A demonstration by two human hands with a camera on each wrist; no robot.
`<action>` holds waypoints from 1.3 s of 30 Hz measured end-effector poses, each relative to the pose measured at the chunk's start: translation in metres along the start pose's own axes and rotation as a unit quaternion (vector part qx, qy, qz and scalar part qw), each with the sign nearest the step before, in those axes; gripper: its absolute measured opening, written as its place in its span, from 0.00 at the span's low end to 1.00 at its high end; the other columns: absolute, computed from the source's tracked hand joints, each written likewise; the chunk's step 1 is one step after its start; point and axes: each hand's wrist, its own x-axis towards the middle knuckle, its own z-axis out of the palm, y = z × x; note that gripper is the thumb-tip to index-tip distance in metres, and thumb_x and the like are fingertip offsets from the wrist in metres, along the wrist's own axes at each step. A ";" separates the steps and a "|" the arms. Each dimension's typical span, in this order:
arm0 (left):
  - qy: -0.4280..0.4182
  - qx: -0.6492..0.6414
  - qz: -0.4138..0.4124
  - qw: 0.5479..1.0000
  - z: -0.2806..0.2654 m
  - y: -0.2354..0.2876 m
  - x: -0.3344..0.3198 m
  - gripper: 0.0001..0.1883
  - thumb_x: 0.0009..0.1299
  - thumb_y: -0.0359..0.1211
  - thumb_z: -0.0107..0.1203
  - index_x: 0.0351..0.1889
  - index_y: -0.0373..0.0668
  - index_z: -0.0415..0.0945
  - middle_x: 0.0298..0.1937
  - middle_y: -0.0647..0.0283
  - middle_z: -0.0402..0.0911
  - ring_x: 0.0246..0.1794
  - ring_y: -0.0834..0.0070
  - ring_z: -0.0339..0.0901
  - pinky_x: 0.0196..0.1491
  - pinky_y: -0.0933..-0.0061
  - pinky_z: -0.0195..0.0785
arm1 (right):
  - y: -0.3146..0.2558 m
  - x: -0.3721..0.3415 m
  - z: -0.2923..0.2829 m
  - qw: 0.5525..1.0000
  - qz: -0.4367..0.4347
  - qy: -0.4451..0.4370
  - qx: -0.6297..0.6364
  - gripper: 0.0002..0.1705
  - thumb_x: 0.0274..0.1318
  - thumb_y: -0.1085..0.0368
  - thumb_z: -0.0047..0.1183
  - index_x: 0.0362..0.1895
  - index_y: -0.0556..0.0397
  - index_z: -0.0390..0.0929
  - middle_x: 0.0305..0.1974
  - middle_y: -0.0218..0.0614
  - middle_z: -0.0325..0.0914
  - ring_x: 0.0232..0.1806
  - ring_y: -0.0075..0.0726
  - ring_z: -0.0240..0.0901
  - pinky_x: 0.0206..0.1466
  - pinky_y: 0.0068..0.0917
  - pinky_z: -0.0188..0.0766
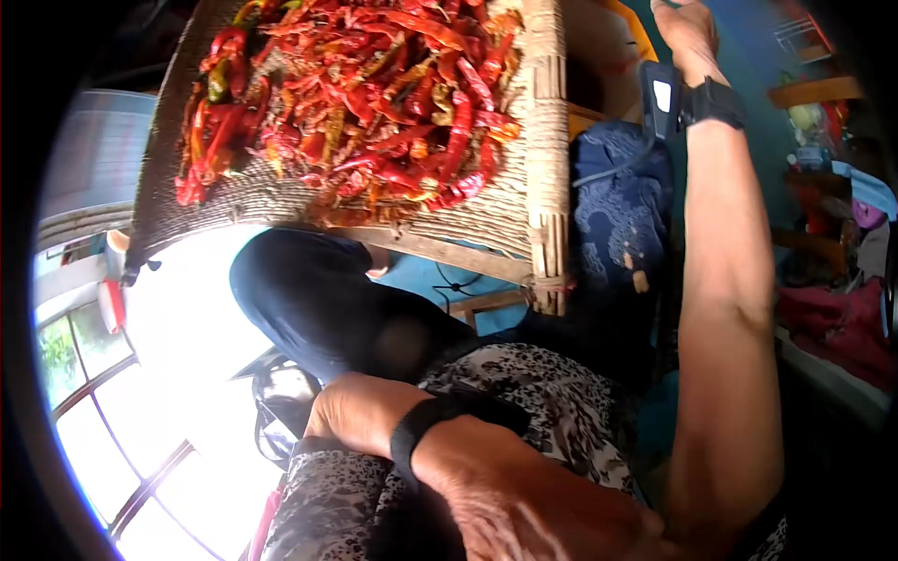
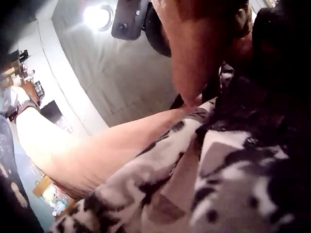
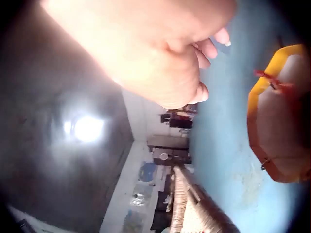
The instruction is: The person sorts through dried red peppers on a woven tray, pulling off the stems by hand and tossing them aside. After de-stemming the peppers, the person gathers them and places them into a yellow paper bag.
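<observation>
Mostly red and wrinkled, uncountably many peppers [image 1: 374, 103] lie on one woven tray [image 1: 547, 122] up to its near edge. Past its right edge, the loose right hand [image 3: 155, 53] holds nothing; whether the left hand [image 1: 543, 514] grips anything, I cannot tell.

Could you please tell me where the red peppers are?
The red peppers lie at the top of the head view, left of centre, on the woven surface above the person's knee.
</observation>
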 end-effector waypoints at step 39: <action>-0.098 0.746 -0.642 0.146 -0.150 0.193 -0.203 0.35 0.60 0.18 0.44 0.69 0.30 0.49 0.69 0.42 0.56 0.69 0.50 0.57 0.68 0.56 0.53 | -0.254 -0.092 -0.035 0.909 -0.221 -0.311 0.168 0.08 0.49 0.63 0.51 0.32 0.47 0.83 0.31 0.36 0.78 0.36 0.35 0.72 0.36 0.37 0.65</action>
